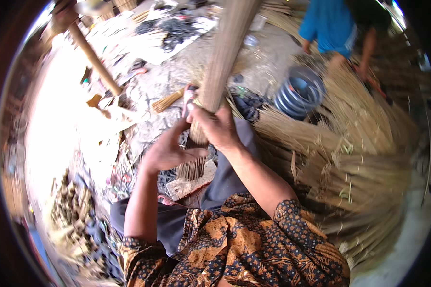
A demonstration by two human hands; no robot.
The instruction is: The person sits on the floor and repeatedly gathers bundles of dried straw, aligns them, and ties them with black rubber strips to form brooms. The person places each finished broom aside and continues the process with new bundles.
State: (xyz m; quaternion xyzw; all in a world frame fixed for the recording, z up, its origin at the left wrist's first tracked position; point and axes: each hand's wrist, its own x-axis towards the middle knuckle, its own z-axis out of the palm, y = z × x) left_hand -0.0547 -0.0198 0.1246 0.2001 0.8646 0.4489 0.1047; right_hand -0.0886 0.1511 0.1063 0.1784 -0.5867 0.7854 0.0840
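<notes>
"Where is the stalk bundle point(225, 62)?"

"Just off the middle of the view, tilted: its upper part runs out between 12 and 1 o'clock, and its dark lower end points toward 7."

"And the right hand point(219, 128)?"

"Its grip is clamped on the bundle, wrapped around the lower part."

"The left hand point(165, 150)?"

"Just beside the bundle, on the 9 o'clock side. That grip is apart, thumb and fingers spread. Whether the fingertips touch the stalks, I can't tell."

"What lies under the lower end?"

"A flat block point(192, 182), near the middle toward 7 o'clock. I can't tell if the stalks touch it."

"What else is about?"

"A short tan bundle point(169, 100) lies on the floor between 10 and 11. A ribbed blue-grey bucket point(283, 101) stands at 2, beside a large heap of stalks point(330, 177) spreading from 2 round to 4. Between 1 and 2, a co-worker in blue point(331, 26) bends over."

"And on the far left?"

"A wooden post point(95, 60) leans at 10 o'clock, and a pile of short pieces point(72, 203) lies at 8."
</notes>
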